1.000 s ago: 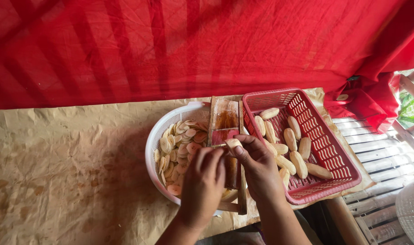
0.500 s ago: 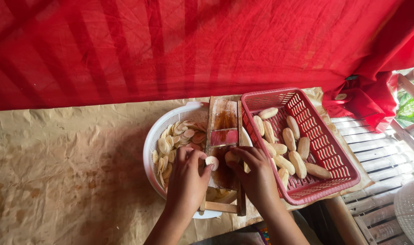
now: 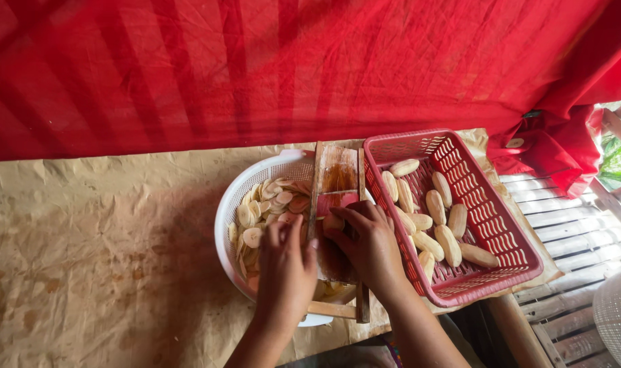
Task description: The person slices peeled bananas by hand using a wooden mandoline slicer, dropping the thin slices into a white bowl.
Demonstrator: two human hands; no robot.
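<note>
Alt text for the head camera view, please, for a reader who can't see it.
A person's right hand presses a peeled banana piece onto a wooden slicer laid across a white colander of banana slices, while the left hand steadies the slicer. A red basket of peeled bananas sits alongside on brown paper.

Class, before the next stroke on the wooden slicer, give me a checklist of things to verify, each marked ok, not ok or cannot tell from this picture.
1. Wooden slicer lies across the white basket: ok.
2. Left hand steadies the slicer's left edge: ok.
3. Right hand has a banana piece pressed on the board: ok.
4. Fingertips clear of the blade: cannot tell, the blade is hidden under the hand.
5. Slices drop into the white basket: ok, a pile shows inside.
6. Peeled bananas in the red basket beside the right hand: ok.
</note>
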